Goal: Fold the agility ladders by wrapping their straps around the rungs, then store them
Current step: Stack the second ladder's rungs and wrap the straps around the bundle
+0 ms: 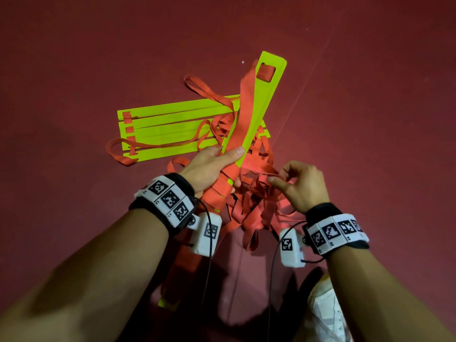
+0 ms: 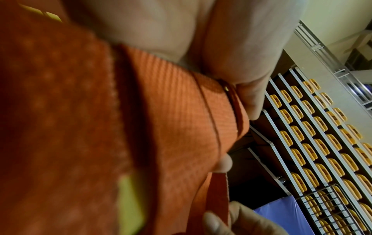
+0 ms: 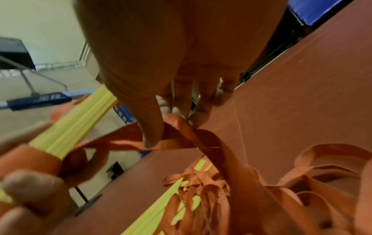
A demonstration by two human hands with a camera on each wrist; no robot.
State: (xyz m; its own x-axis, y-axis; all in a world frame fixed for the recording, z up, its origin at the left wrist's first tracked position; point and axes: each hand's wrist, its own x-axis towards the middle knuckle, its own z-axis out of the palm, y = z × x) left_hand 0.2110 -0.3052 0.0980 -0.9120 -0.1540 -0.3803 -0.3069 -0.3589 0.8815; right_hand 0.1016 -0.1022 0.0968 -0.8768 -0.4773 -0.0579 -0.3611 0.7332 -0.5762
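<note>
**Straps Wound Around a Ladder Bundle**

A bundle of yellow rungs (image 1: 256,104), partly strap-wrapped, stands tilted above the red floor (image 1: 98,58), gripped by the left hand (image 1: 212,166). The right hand (image 1: 301,186) pinches an orange strap (image 3: 181,127). More rungs (image 1: 167,127) lie flat on the floor amid tangled straps.

Dark red floor (image 1: 98,58), pale wall (image 3: 40,23), rows of yellow seats (image 2: 322,143)

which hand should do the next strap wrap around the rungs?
Right, probably. The right hand already pinches the loose strap beside the bundle, free to swing it round. The left hand has its grip on the stacked rungs, holding them up, so it should stay as the anchor.
</note>
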